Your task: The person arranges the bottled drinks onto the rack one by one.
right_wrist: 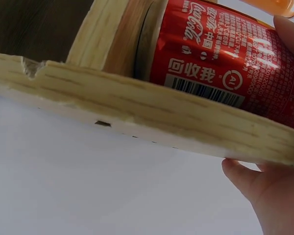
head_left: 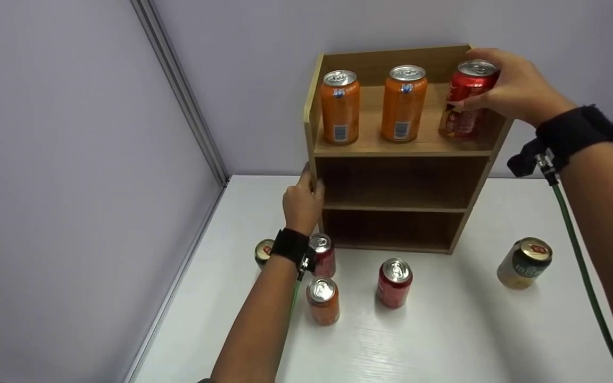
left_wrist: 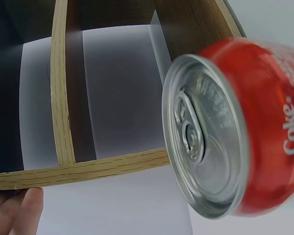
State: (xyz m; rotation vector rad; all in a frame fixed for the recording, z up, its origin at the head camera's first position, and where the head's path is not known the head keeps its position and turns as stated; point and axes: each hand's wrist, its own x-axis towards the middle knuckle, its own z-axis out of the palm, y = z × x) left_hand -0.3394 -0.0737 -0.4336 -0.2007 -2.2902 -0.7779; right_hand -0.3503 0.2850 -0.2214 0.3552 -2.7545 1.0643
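A small wooden shelf point(head_left: 402, 208) with three levels stands against the back wall. On its top level, at the right end, is a red Coca-Cola can point(head_left: 466, 101), held by my right hand point(head_left: 524, 88). The thumb lies across the can's front; in the right wrist view, other fingers point(right_wrist: 245, 178) show outside the side board. My left hand point(head_left: 304, 205) grips the shelf's left side board at mid height, fingertips point(left_wrist: 29, 210) at its edge in the left wrist view. Two orange cans, one left point(head_left: 340, 109) and one central point(head_left: 403, 106), share the top level.
On the white table point(head_left: 434, 330) stand a red can point(head_left: 394, 284) in front of the shelf, another red can point(head_left: 323, 260) and an orange can point(head_left: 323, 303) by my left forearm, and a dark-green and gold can point(head_left: 524, 263) at right. Another gold-topped can point(head_left: 264, 250) is partly hidden.
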